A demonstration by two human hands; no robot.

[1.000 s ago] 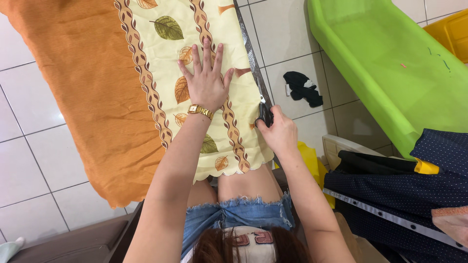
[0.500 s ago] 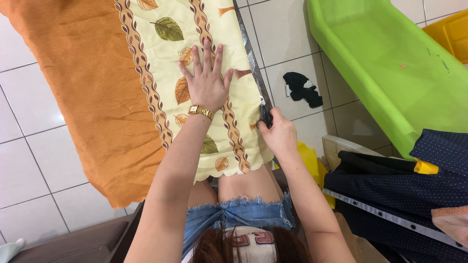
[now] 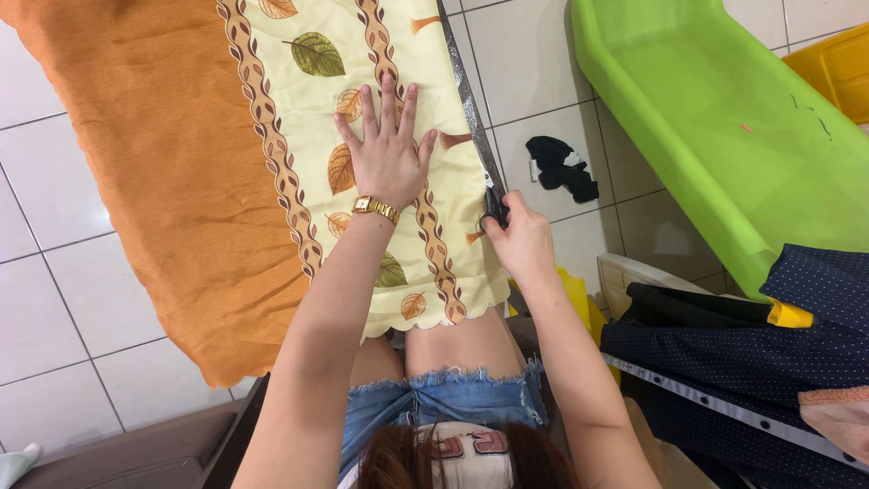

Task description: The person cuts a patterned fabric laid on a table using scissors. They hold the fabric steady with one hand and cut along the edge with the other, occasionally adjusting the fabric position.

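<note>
A cream cloth printed with leaves [image 3: 312,100] lies over an orange cloth [image 3: 163,154] on a board. My left hand [image 3: 387,154], with a gold watch at the wrist, presses flat on the cream cloth with fingers spread. My right hand [image 3: 518,240] grips the black handles of a pair of scissors [image 3: 492,206] at the cloth's right edge. A long grey metal strip [image 3: 468,100] runs along that edge, just beyond the scissors.
A large green plastic tub [image 3: 724,127] stands at the right, with a yellow one [image 3: 837,59] behind it. A black scrap of cloth [image 3: 561,167] lies on the tiled floor. Dark dotted fabric [image 3: 769,353] and a white strip are at the lower right.
My right hand and the scissors have moved a little forward along the cloth's right edge. My left hand stays pressed on the cloth.
</note>
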